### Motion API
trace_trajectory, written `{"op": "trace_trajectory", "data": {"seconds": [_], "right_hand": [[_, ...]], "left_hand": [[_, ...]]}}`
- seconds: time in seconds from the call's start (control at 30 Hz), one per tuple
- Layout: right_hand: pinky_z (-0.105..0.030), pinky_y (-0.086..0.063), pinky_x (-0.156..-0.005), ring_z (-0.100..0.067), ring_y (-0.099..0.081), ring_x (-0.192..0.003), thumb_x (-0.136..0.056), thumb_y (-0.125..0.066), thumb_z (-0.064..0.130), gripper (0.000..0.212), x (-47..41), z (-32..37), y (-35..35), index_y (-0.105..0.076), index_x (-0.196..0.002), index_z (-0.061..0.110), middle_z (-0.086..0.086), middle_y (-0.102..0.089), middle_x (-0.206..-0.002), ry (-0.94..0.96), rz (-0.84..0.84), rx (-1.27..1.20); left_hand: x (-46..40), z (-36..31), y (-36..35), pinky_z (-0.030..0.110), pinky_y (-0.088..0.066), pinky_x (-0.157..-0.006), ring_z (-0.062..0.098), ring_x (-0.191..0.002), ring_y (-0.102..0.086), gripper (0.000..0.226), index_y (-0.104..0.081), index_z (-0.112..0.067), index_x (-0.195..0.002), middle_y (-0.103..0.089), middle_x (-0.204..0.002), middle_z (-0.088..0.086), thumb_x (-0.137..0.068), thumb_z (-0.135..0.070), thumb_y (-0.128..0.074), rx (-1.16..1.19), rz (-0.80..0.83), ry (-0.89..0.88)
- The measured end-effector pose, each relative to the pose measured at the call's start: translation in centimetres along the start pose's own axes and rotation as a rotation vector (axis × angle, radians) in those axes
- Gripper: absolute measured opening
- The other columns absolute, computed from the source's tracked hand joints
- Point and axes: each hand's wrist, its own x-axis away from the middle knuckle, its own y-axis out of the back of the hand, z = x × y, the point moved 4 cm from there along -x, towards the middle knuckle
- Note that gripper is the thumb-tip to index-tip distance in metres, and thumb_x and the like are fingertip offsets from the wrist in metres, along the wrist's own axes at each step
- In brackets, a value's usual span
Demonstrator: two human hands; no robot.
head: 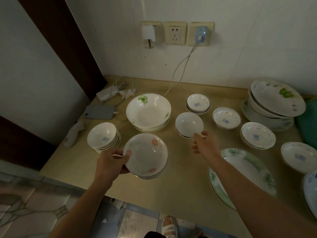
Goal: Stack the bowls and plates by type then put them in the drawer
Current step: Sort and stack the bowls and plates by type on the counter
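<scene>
- A glossy white pink-flowered bowl (145,154), round and shallow, sat on a short stack near the counter's (180,172) front edge
- The left hand (112,163) gripped its left rim, thumb curled over the lip
- A plain white bowl (189,127), tilted, lay nested on another at mid-counter; the right hand (205,146) pinched its near rim, arm stretched forward
- A stack of blue-motif bowls (103,137) stood just left; a wide green-leaf bowl (148,111) stood behind
- A green-rimmed plate (247,170) lay under the right forearm
</scene>
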Motion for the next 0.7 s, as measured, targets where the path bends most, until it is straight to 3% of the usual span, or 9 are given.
{"op": "trace_trajectory", "data": {"seconds": [0.1,0.2,0.33,0.43,0.7], "right_hand": [[-0.046,-0.064,-0.072,-0.03,-0.073,-0.074,-0.098,-0.06,0.025,0.054,-0.8,0.0,-0.8,-0.043,-0.146,0.007,-0.015,-0.07,-0.093,-0.05,-0.005,-0.03],[-0.047,-0.064,-0.072,-0.027,-0.07,-0.066,-0.099,-0.058,0.023,0.041,-1.7,-0.2,-1.1,-0.049,-0.136,0.006,-0.016,-0.069,-0.088,-0.09,-0.005,-0.066],[-0.052,-0.063,-0.076,-0.032,-0.072,-0.07,-0.1,-0.053,0.019,0.027,-2.5,-0.7,-1.6,-0.052,-0.124,0.005,-0.021,-0.071,-0.088,-0.157,0.006,-0.138],[-0.045,-0.062,-0.066,-0.032,-0.07,-0.067,-0.1,-0.052,0.014,0.02,-2.9,-0.8,-1.9,-0.05,-0.119,0.008,-0.023,-0.07,-0.083,-0.194,0.016,-0.202],[-0.036,-0.059,-0.055,-0.031,-0.068,-0.063,-0.093,-0.046,0.001,0.046,-3.6,-0.8,-2.2,-0.044,-0.139,-0.004,-0.024,-0.068,-0.08,-0.228,0.053,-0.173]], "left_hand": [[-0.2,-0.2,0.1,0.039,-0.064,-0.058,0.025,-0.065,-0.076,0.018,-0.071,-0.007,-0.088,-0.077,-0.075,0.009,-0.084,-0.021,-0.081,-0.052,0.014,-0.01],[-0.3,-0.4,0.1,0.041,-0.064,-0.061,0.023,-0.064,-0.076,0.012,-0.073,-0.009,-0.087,-0.077,-0.073,0.006,-0.085,-0.02,-0.08,-0.106,0.022,-0.028],[-0.4,-0.4,0.1,0.037,-0.064,-0.06,0.021,-0.063,-0.076,0.009,-0.076,-0.011,-0.086,-0.077,-0.071,0.004,-0.086,-0.019,-0.08,-0.151,0.035,-0.051],[-0.6,-0.3,0.0,0.036,-0.064,-0.062,0.02,-0.063,-0.076,0.009,-0.076,-0.011,-0.087,-0.077,-0.069,0.004,-0.087,-0.02,-0.079,-0.176,0.05,-0.067],[-1.3,0.1,0.1,0.032,-0.064,-0.059,0.021,-0.06,-0.075,0.022,-0.072,-0.008,-0.086,-0.076,-0.067,0.005,-0.086,-0.028,-0.08,-0.227,0.096,-0.04]]}}
